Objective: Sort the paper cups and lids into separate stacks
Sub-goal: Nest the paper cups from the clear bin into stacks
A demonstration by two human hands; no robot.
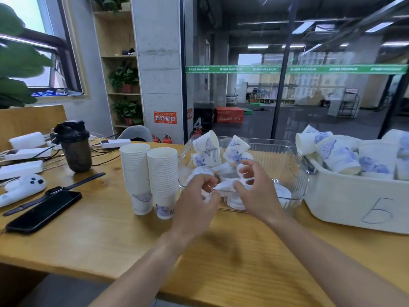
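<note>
While a wooden table point(93, 235) spans the scene, a white bin point(354, 202) of cups sits right; a clear tray point(296, 173) holds loose cups and lids; two cup stacks point(150, 178) stand left; left hand point(195, 202) and right hand point(254, 187), fingers curled, pinch a white lid point(223, 186) at the tray's near edge.

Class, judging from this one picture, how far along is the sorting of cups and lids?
Done: two tall cup stacks stand on the table. In hand: the left hand and right hand together hold a white piece at the clear bin; cup or lid is too blurred to tell. Left: loose cups and lids there, more cups in the white tub.
</note>
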